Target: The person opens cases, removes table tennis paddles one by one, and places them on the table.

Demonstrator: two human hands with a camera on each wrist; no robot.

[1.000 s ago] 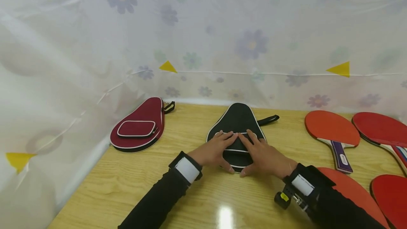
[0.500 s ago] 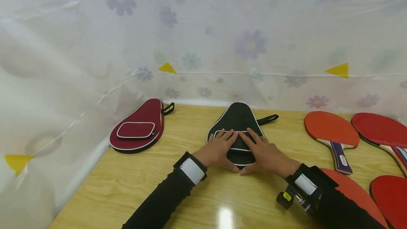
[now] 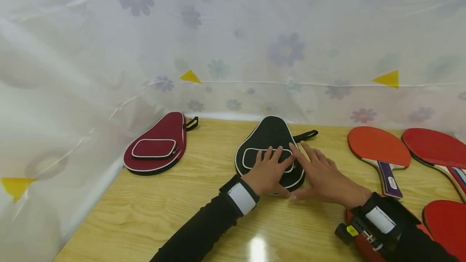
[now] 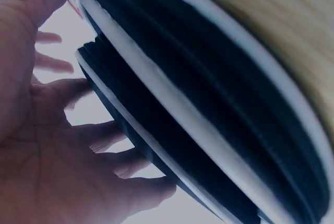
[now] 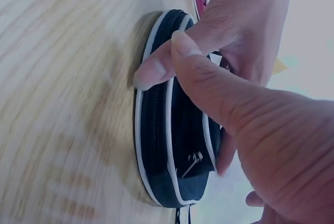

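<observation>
A black table tennis bat case (image 3: pixel 270 132) with white piping lies on the wooden table, its small zipped pocket facing up. My left hand (image 3: pixel 268 175) rests over the pocket's right half, fingers extended and spread, thumb at the case's lower edge. Close beside the case's right edge is my right hand (image 3: pixel 325 183), fingers extended and thumb toward the left thumb. In the left wrist view the fingers (image 4: pixel 138 195) touch the pocket's edge. The right wrist view shows the case's zipped side (image 5: pixel 156 125) and a metal zip pull (image 5: pixel 193 162) on the pocket.
A maroon bat case (image 3: pixel 156 132) with a wrist loop lies at the left. On the right are several red table tennis bats, including one with a purple handle (image 3: pixel 389 179) and one behind it (image 3: pixel 435 146). A flowered plastic curtain (image 3: pixel 233 43) hangs behind the table (image 3: pixel 145 213).
Both hands have shifted right over the black bat case, uncovering the pocket's left part. The right hand has moved off the pocket to the case's right edge. The case stays nearly in place.
</observation>
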